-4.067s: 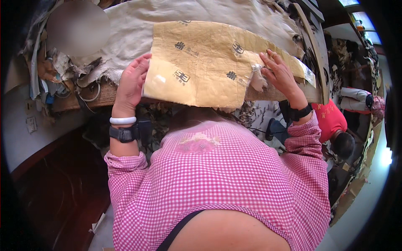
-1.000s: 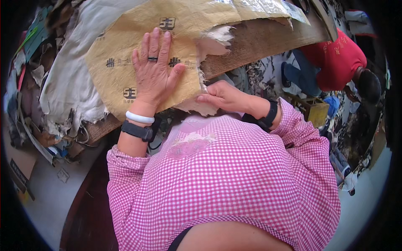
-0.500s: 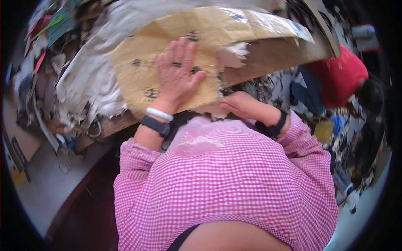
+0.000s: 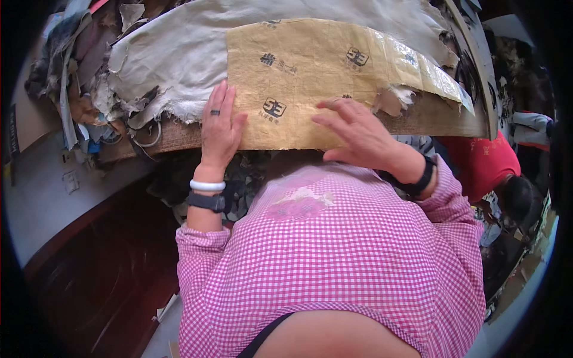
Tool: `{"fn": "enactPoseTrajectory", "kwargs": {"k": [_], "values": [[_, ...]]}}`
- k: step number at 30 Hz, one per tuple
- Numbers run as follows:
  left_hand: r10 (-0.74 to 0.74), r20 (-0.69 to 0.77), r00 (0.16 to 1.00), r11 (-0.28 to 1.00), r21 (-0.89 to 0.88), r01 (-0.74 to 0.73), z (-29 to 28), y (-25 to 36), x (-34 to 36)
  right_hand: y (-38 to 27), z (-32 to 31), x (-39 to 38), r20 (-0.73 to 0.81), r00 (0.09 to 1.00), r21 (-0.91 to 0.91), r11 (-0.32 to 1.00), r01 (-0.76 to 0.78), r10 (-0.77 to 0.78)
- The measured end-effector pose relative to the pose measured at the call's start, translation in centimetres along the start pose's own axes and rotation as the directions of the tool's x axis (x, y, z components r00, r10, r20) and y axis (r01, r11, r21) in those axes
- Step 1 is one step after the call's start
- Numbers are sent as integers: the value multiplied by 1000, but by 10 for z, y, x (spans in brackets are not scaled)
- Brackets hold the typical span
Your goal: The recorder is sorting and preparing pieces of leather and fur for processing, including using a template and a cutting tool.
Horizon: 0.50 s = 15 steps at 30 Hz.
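A tan printed sheet of paper (image 4: 310,80) lies on a pale hide (image 4: 173,51) with ragged, furry edges, spread over a wooden board (image 4: 441,116). My left hand (image 4: 219,128) rests at the sheet's left edge, its fingers stretched out toward the far side. Over the sheet's near right part, my right hand (image 4: 361,134) has bent, spread fingers and holds nothing; whether its fingertips touch the paper I cannot tell. Beside that hand, a whitish furry piece of hide (image 4: 395,98) shows at a gap in the sheet's right side. Shiny clear film covers the paper's far right end.
Dark and pale scraps (image 4: 65,83) hang in a heap at the left. A cardboard box (image 4: 39,116) stands by the left wall. Below it is a dark red surface (image 4: 107,268). A person in a red top (image 4: 483,164) bends low at the right.
The sheet has shifted right and lies straighter. My left hand has moved from its middle to its left edge. My right hand has let go of the near edge and risen over the paper, fingers spread.
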<state>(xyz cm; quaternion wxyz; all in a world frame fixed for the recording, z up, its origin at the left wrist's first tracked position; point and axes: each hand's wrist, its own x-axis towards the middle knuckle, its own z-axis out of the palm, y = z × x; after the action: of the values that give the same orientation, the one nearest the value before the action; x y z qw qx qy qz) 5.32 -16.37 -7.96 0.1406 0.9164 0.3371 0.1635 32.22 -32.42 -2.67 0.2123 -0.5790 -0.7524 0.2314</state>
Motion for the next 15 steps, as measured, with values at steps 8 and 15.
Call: {"fn": "enactPoseTrajectory", "kwargs": {"k": [8, 15], "values": [[-11, -75, 997, 982, -188, -3, -10, -18, -23, 9, 32, 4, 82, 996, -168, 985, 39, -25], [-49, -125, 991, 959, -283, 11, -12, -31, -27, 9, 23, 10, 21, 1000, 100, 995, -6, 4]]}}
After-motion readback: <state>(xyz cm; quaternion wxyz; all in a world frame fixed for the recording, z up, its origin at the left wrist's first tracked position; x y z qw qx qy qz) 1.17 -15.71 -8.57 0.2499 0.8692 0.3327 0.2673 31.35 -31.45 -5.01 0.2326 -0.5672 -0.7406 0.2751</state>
